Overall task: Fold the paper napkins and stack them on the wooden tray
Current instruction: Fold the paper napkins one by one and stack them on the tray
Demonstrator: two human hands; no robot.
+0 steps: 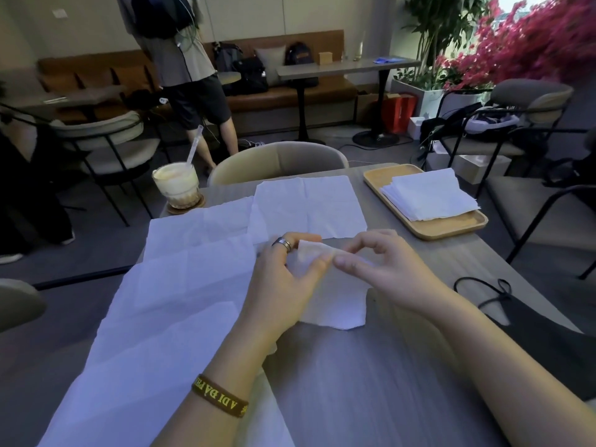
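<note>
napkin (333,298) lies on the desk (354,382), left hand (283,279) and right hand (387,266) both pinching its top edge, likely lining up corners; 1 folded stack (429,195) waits on the wooden tray (451,230).

Wall: pale panelled wall (245,14) at the back.
Bench: brown upholstered bench (322,91) along that wall, dark bags (254,74) on its seat.
Far table: grey top on a black pedestal (348,67), in front of the bench.
Chairs: beige padded, black-framed; left chair (106,137), right chair (529,98), one chair (280,159) at the near tabletop's far edge.
Floor: grey floor (322,137), with cables.
Plants: green plant (442,24) in a white planter (422,95); pink blossoms (532,46).
Light: daylight from the window (512,4), top right.
</note>
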